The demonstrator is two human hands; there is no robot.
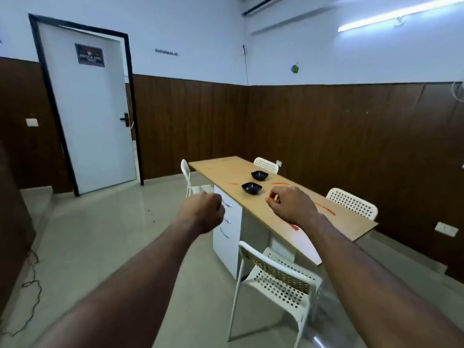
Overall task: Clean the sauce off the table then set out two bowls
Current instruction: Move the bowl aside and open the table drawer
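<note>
My two bare forearms fill the bottom of the view, stretched toward the table. My left hand is balled into a fist with nothing in it, just short of the table's left long edge. My right hand hangs over the tabletop with its fingers curled in, and I can make out nothing held in them. Red sauce lies in streaks on the wood: one just beyond my right hand, a shorter one toward the left edge, more beside my right wrist. Two black bowls sit mid-table, the nearer bowl between my hands and the farther bowl close behind it, not touching. A white drawer unit stands under the table's left side. A white perforated chair is at the near end, with others along the right side and far end. A closed white door stands well beyond the table, to its left.
</note>
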